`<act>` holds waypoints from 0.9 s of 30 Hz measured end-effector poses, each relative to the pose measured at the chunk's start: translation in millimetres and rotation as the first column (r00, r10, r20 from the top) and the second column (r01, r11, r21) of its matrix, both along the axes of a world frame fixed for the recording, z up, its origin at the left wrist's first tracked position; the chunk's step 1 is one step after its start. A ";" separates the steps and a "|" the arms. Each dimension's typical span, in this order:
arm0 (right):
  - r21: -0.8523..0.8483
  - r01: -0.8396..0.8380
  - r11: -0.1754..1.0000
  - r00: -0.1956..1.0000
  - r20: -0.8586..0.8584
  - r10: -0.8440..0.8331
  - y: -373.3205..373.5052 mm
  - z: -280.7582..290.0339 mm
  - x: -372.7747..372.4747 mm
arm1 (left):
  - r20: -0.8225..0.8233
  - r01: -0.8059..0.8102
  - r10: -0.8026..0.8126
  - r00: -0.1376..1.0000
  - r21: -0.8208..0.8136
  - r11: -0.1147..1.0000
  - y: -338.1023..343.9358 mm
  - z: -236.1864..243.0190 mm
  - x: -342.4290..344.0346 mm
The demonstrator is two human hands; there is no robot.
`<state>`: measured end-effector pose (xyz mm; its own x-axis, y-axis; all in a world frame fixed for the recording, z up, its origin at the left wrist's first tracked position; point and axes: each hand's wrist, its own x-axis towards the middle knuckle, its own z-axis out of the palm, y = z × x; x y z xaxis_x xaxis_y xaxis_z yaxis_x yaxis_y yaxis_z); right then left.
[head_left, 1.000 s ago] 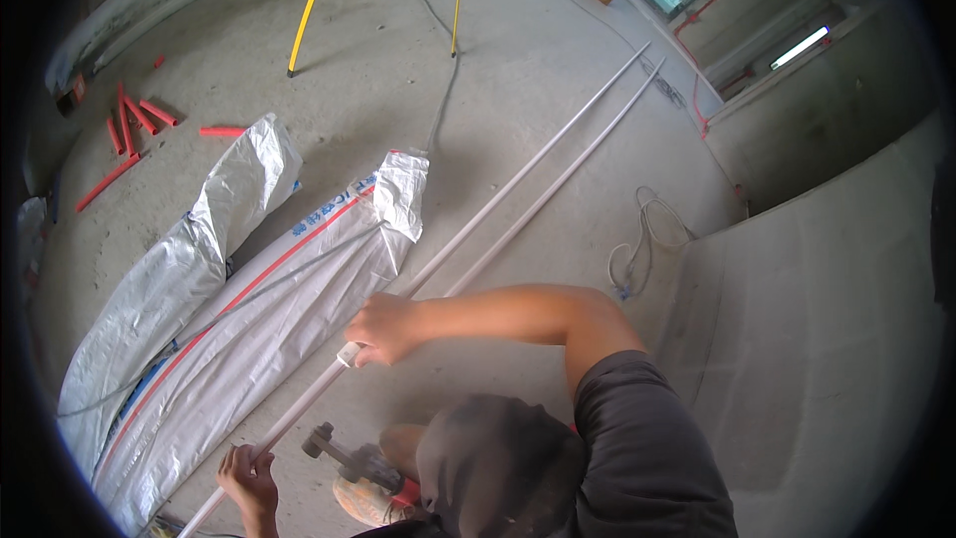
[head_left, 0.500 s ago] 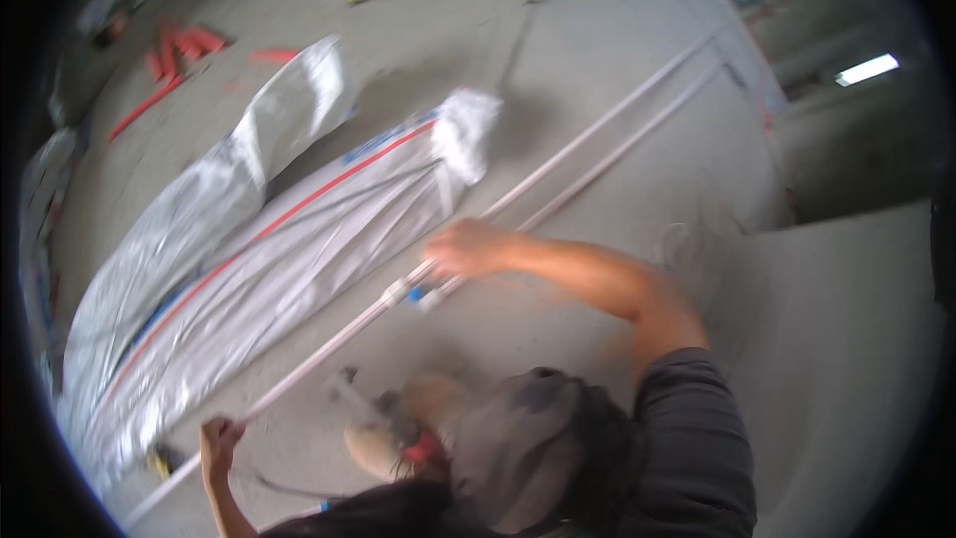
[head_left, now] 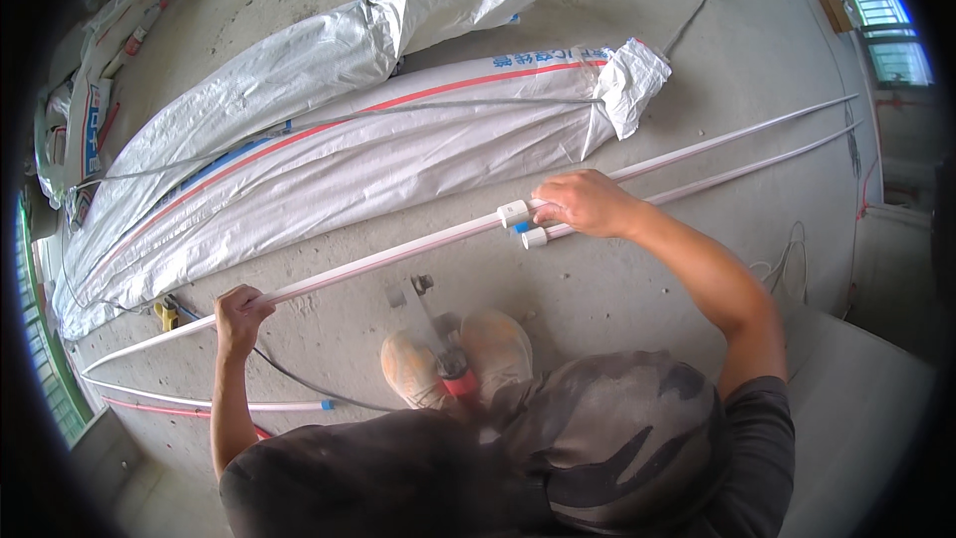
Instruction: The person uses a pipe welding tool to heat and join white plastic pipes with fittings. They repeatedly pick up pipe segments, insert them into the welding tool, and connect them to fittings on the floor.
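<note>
A long white plastic pipe (head_left: 383, 251) runs slantwise over the concrete floor in front of me. My left hand (head_left: 242, 317) is closed around its lower-left stretch. My right hand (head_left: 586, 203) grips the pipe just right of a white coupling (head_left: 513, 214), its fingers wrapped around it. Beneath that hand, a second white pipe (head_left: 767, 161) lies beside the first and reaches to the right. It ends in another white coupling (head_left: 535, 238), and a small blue piece (head_left: 522, 227) shows between the two couplings.
Long white plastic wrapped bundles (head_left: 398, 144) lie beyond the pipe. Between my shoes (head_left: 495, 364) stands a tool with a red part (head_left: 458, 382). A yellow-handled tool (head_left: 167, 316) and a blue-ended white pipe (head_left: 289, 405) are at lower left. A dark cable (head_left: 314, 386) crosses the floor.
My view has turned, so the pipe and bundles appear less steep, and the picture is sharper. Both hands remain closed on the white pipe.
</note>
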<state>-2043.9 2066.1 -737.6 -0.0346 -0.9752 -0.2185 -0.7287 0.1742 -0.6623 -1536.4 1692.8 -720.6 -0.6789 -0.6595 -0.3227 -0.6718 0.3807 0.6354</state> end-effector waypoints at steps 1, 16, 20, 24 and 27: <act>-0.014 -0.007 1.000 1.000 -0.007 0.007 0.0 -2.3 0.2 | 0.043 -0.015 0.016 0.999 -0.027 1.000 1.8 -3.4 0.3; 0.057 0.068 0.996 0.957 -0.286 -0.049 62.2 -13.2 -49.8 | -0.036 0.115 -0.113 0.993 0.063 0.991 21.8 -29.4 -56.8; 0.075 0.139 0.987 0.921 -0.377 -0.101 78.8 -24.9 -69.4 | 0.129 0.150 -0.141 0.981 -0.062 0.987 -17.6 -40.5 -13.2; 0.093 0.204 0.975 0.871 -0.472 -0.137 105.4 -36.6 -91.4 | 0.210 0.120 -0.088 0.974 -0.145 0.982 -45.2 -48.6 23.6; 0.095 0.229 0.969 0.859 -0.487 -0.155 128.3 -40.9 -112.7 | 0.168 0.019 0.001 0.986 -0.116 0.993 -32.9 -53.6 22.9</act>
<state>-2156.7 2194.4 -778.4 -0.3526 -0.8975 -0.2650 -0.8893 0.4095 -0.2036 -1513.6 1659.9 -774.2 -0.6278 -0.6934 -0.3537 -0.7613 0.4522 0.4647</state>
